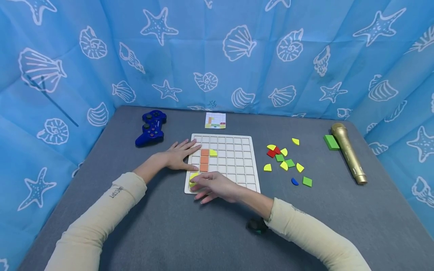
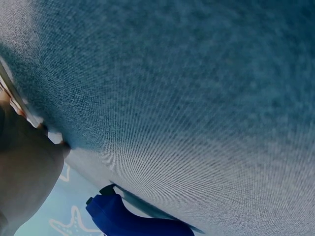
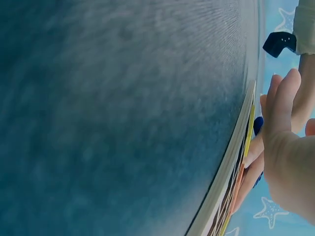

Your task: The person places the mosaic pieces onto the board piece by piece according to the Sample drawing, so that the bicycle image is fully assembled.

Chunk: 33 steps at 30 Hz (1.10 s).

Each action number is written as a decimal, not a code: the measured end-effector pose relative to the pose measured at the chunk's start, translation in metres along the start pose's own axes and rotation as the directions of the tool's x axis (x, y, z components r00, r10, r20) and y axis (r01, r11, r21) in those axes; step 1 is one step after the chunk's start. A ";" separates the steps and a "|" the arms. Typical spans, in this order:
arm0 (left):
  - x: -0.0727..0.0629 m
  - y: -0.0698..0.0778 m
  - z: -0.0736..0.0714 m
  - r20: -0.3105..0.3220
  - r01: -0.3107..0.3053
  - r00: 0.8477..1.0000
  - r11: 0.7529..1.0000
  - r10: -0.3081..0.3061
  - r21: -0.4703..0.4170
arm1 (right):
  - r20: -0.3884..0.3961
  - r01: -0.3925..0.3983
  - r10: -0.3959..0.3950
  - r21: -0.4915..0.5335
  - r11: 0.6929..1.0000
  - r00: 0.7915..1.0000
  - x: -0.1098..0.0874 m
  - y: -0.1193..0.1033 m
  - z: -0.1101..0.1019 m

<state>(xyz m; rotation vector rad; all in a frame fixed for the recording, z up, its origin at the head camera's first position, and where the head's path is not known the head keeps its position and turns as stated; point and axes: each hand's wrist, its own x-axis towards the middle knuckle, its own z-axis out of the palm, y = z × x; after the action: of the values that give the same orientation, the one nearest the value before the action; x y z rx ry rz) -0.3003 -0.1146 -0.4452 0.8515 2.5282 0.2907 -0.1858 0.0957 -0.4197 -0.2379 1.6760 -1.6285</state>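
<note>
A white grid board point(image 1: 234, 158) lies on the table. In its left part sit orange squares point(image 1: 204, 159) in a column, with a yellow quarter-circle tile point(image 1: 213, 153) beside the top one. My left hand point(image 1: 179, 156) rests at the board's left edge, fingers spread over it. Over the board's lower left corner is my right hand point(image 1: 217, 186), its thumb and index finger touching the yellow tile area point(image 1: 193, 176) there and partly hiding it. The other fingers of the right hand point(image 3: 285, 132) extend loosely past the front edge.
Right of the board lie loose yellow, red, green and blue tiles point(image 1: 286, 162). Farther right are a gold microphone point(image 1: 349, 153) and a green block point(image 1: 331, 142). A blue game controller point(image 1: 151, 128) lies back left. Behind the board is a pattern card point(image 1: 215, 120).
</note>
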 end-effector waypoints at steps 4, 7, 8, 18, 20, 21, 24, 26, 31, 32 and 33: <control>-0.001 0.002 -0.002 0.005 -0.002 1.000 1.000 0.002 0.014 | 0.023 0.005 -0.005 0.008 1.000 1.000 0.001 0.000 0.002; -0.001 0.003 -0.003 0.007 -0.005 1.000 1.000 0.005 0.012 | 0.007 0.000 0.000 0.023 1.000 1.000 0.002 0.000 0.002; -0.001 0.004 -0.003 0.007 -0.003 1.000 1.000 0.003 0.011 | 0.000 -0.001 0.001 0.028 1.000 1.000 0.002 0.000 0.002; -0.002 0.006 -0.005 0.007 -0.001 1.000 1.000 0.001 -0.005 | 0.056 -0.057 0.053 0.069 0.996 0.997 -0.003 -0.002 -0.015; -0.002 0.005 -0.005 0.008 0.001 1.000 1.000 -0.001 -0.005 | 0.052 -0.077 0.072 0.098 0.992 0.996 -0.005 -0.001 -0.022; -0.002 0.005 -0.004 0.009 0.004 1.000 1.000 -0.004 -0.002 | 0.045 -0.085 0.080 0.114 0.990 0.996 -0.006 -0.001 -0.026; -0.003 0.005 -0.005 0.007 0.003 1.000 1.000 -0.003 0.002 | 0.015 -0.097 0.096 0.177 0.979 0.995 -0.011 -0.001 -0.039; -0.003 0.005 -0.005 0.006 0.000 1.000 1.000 0.000 -0.001 | 0.002 -0.094 0.096 0.211 0.973 0.995 -0.015 -0.002 -0.047; -0.005 0.005 -0.006 0.007 -0.011 1.000 1.000 0.011 -0.018 | -0.028 -0.051 0.060 0.257 0.965 0.998 -0.028 -0.001 -0.069; -0.005 0.005 -0.005 0.011 -0.006 1.000 1.000 0.006 -0.015 | -0.036 -0.036 0.047 0.260 0.965 0.998 -0.031 -0.001 -0.074; -0.004 0.005 -0.005 0.013 -0.004 1.000 1.000 0.005 -0.014 | -0.043 -0.020 0.033 0.263 0.965 0.999 -0.034 -0.001 -0.078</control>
<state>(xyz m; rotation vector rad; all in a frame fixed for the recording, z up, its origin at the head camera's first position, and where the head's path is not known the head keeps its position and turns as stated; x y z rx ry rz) -0.2972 -0.1140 -0.4378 0.8510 2.5095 0.3028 -0.2120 0.1767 -0.4149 -0.0450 1.4697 -1.8264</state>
